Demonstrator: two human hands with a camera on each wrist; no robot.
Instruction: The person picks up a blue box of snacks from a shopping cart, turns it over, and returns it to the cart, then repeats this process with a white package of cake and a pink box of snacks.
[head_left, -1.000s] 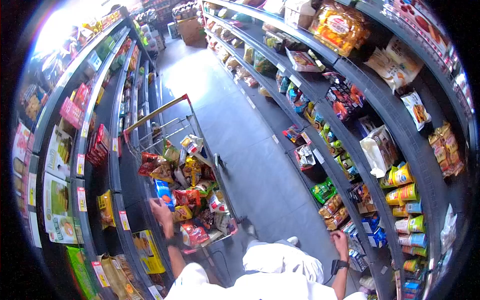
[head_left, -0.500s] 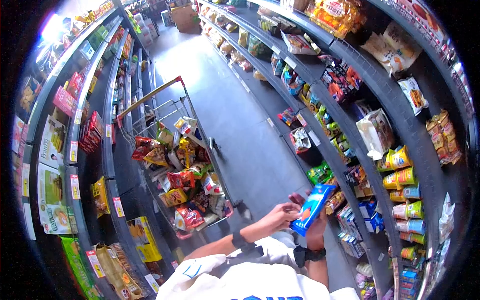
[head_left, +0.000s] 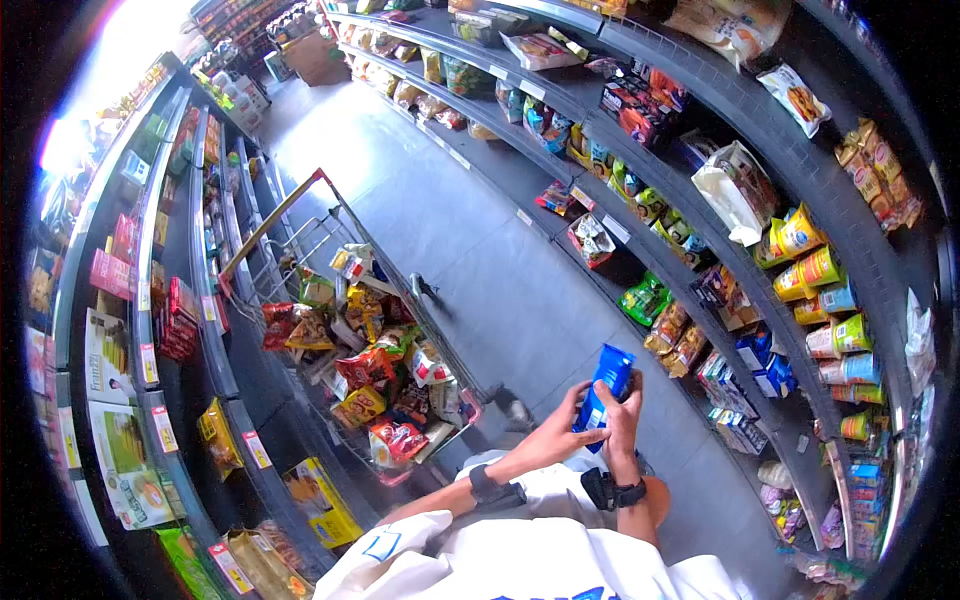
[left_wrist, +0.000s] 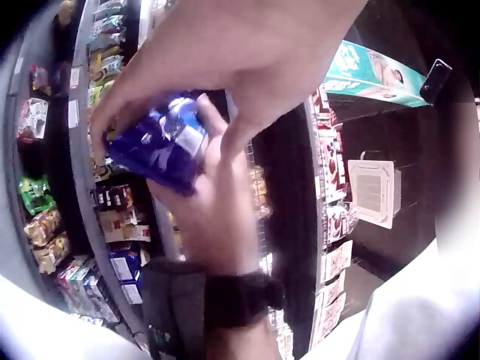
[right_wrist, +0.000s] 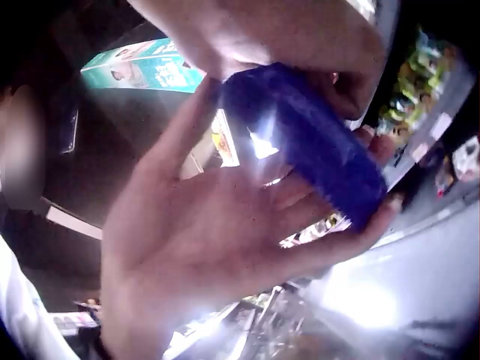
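Both hands hold a blue packet (head_left: 606,392) in front of the body. In the head view the left hand (head_left: 560,432) is at its left side and the right hand (head_left: 622,422) grips it from the right. The left wrist view has the shiny packet (left_wrist: 161,146) between the near left hand (left_wrist: 255,52) and the right hand (left_wrist: 217,202). From the right wrist, the left hand (right_wrist: 210,225) spans the packet (right_wrist: 315,146) between thumb and fingers, with the right hand (right_wrist: 277,34) above, its grip partly hidden.
A shopping cart (head_left: 322,176) full of colourful snack packets stands left of the hands. Shelves (head_left: 222,362) line the left side, and more shelves (head_left: 690,345) with packets and cups line the right. Grey floor (head_left: 480,285) runs between them.
The blue packet has moved from the left hand over the cart to in front of the body, where both hands now hold it. Since the middle frame it has turned more upright.
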